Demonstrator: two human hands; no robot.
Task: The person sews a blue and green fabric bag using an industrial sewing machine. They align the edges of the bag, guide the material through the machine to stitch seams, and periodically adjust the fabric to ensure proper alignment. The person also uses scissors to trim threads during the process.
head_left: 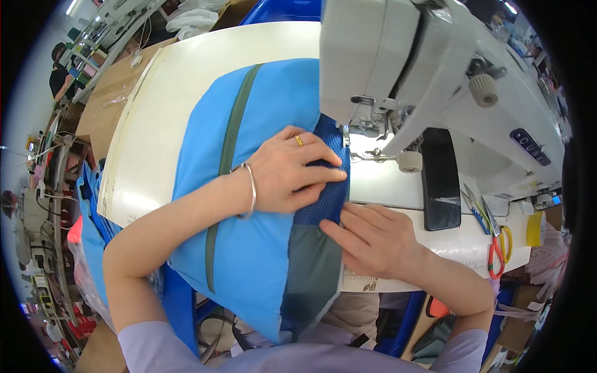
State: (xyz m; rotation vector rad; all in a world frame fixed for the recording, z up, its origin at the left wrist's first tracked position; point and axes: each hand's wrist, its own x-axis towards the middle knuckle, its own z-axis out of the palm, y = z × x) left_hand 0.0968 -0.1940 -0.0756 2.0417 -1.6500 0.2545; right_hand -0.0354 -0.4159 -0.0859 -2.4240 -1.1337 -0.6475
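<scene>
My left hand (292, 174), with a gold ring and silver bangle, lies with fingers spread on the navy mesh strip (326, 140) of a light blue fabric piece (211, 124) that has an olive stripe and a grey-green lower panel (311, 267). Its fingertips are just left of the presser foot (347, 137) of a white sewing machine (379, 50). Below it, my right hand (370, 239) has curled fingers on the edge of the piece where mesh and grey-green panel meet, gripping it; its thumb is hidden.
Scissors (494, 252), a yellow tape roll (535, 229) and a black rectangular plate (440, 180) sit at right. The pale worktable (137, 155) has cardboard (99, 124) and blue fabric (93, 236) along its left side. Another person (60, 78) is at the upper left, near cluttered benches.
</scene>
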